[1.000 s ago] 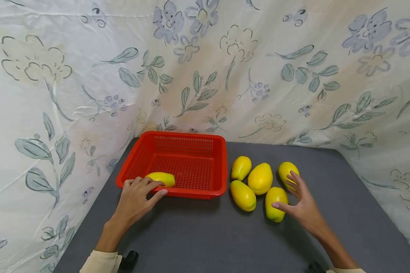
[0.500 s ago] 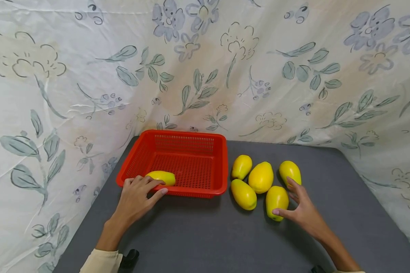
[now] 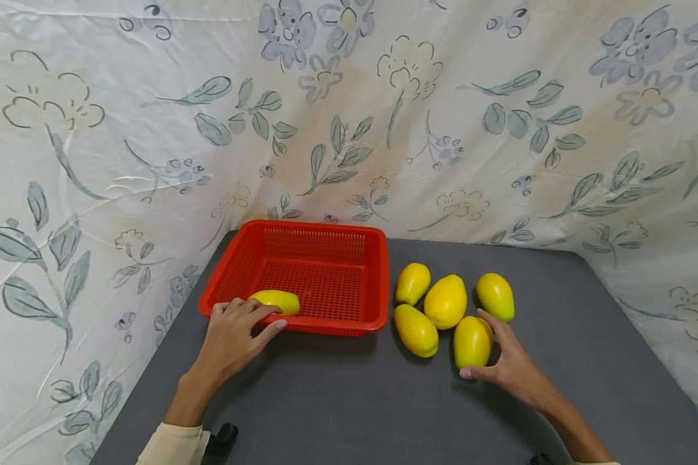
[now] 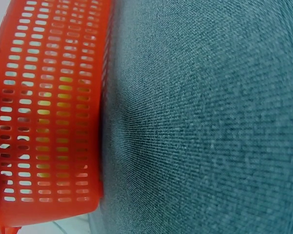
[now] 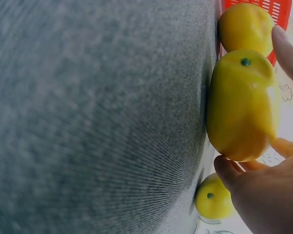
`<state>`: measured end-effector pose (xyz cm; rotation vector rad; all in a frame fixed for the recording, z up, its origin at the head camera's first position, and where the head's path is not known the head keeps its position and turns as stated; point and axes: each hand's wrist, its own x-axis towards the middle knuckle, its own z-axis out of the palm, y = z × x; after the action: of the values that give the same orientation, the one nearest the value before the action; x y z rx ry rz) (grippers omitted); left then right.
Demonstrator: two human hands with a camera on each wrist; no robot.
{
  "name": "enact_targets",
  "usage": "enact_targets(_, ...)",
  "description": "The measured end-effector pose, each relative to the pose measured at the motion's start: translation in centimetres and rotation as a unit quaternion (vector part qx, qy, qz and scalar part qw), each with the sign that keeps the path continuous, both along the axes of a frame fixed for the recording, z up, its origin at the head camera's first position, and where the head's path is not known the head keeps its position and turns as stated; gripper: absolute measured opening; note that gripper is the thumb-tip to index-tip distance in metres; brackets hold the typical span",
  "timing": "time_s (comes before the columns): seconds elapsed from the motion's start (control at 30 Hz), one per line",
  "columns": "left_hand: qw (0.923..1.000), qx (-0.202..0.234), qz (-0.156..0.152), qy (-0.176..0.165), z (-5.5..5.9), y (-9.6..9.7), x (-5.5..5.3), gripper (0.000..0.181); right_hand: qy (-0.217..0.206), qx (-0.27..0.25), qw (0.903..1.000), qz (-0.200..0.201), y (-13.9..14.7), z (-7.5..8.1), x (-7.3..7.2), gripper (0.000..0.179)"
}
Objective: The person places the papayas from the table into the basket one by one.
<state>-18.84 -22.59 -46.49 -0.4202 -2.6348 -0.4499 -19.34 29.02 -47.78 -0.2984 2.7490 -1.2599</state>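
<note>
Fruit on grey tabletop, floral backdrop

R hand has moved in on nearest yel. fruit, thumb shifted from over to beside it.

The head view looked forward and down; both wrist views, turned sideways, looked low and close along the flat grey cloth-covered tabletop. All shared the red slotted plastic basket.

Soft, bright light leaves a faint shadow at six o'clock of the red basket. The right wrist view blurs the grey tabletop toward nine o'clock.
</note>
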Motion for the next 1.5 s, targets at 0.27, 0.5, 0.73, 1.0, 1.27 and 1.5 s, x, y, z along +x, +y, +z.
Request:
enact_targets(0.27, 1.0, 0.001, -0.002, 0.004, -0.1, -0.1, 0.0, 0.037, -0.004, 0.011, 0.9997, 0.021, 0.1, -0.3, -0.1, 0.125)
enact_targets(0.5, 1.0, -0.001, -0.002, 0.004, -0.2, -0.2, -0.2, 0.037, -0.008, 0.017, 0.9997, 0.015, 0.0, -0.6, -0.2, 0.123)
enact_targets(0.73, 1.0, -0.001, 0.001, -0.001, -0.2, 0.0, -0.2, 0.037, -0.01, 0.028, 0.9995, 0.0, -0.2, -0.6, 0.1, 0.12)
enact_targets(1.0, 1.0, -0.004, 0.003, -0.001, -0.3, -0.1, -0.1, 0.038, 0.001, 0.03, 0.9995, -0.011, -0.3, -0.6, 0.2, 0.118)
enact_targets(1.27, 1.0, -0.001, 0.003, 0.002, -0.4, -0.1, -0.1, 0.039, 0.022, 0.018, 0.9994, -0.02, -0.3, 0.0, 0.2, 0.119)
enact_targets(1.5, 1.0, -0.002, 0.002, 0.005, -0.4, -0.1, -0.2, 0.037, 0.033, 0.006, 0.9991, -0.027, -0.2, 0.5, 0.0, 0.119)
